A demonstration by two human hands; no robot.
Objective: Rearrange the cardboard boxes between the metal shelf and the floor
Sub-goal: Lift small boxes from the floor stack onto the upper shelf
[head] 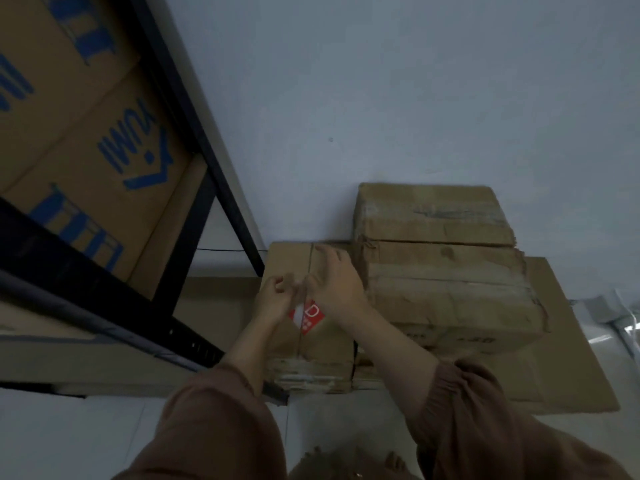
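Standing at the left, the black metal shelf (194,140) carries large cardboard boxes with blue print (104,143) on an upper level. One of its upright posts comes down to the floor just beside the far left corner of the small cardboard box (322,348). That box sits on the floor against the pale wall (415,81), between the shelf post and a stack of worn boxes. A taped seam runs down the middle of its top, and a red label (308,315) is stuck across the seam. On its right side, close against it, the lower worn box (450,292) bears a second worn box (433,213), which is set back toward the wall. Both rest on a flat cardboard sheet (571,358) that spreads out to the right. A white cable (627,317) lies at the far right edge, near the wall.

Both forearms, in brown sleeves (214,427), reach over the small box. The left hand (273,299) hovers at the seam just left of the label with its fingers curled inward. The blur hides whether they pinch the tape or anything else. The right hand (336,285) lies palm down over the box top to the right of the seam. Its fingers stretch toward the wall and are not curled round anything, and the thumb is near the left hand.
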